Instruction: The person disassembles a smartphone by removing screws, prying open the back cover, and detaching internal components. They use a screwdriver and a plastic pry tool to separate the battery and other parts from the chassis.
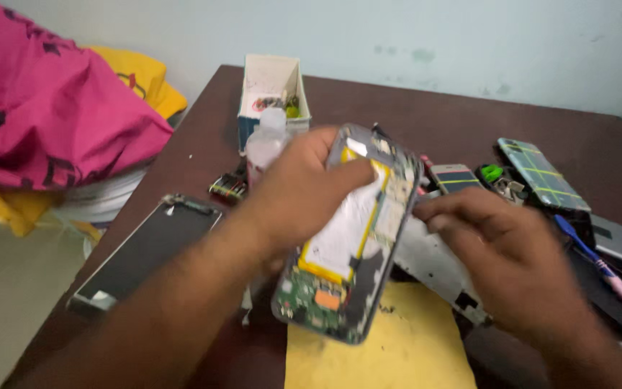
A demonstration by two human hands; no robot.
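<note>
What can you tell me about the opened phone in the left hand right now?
The opened phone has its back cover off, so its insides face the camera: a white battery with yellow edging in the middle, a green circuit board with an orange part at the lower end, more board near the top, all in a grey frame. It is held tilted above the dark brown table and a yellow sheet. The left hand grips its upper left edge; the right hand fingertips reach its right edge. The picture is blurred.

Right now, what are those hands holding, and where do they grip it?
The left hand grips an opened phone around its upper half. The right hand touches its right edge.
</note>
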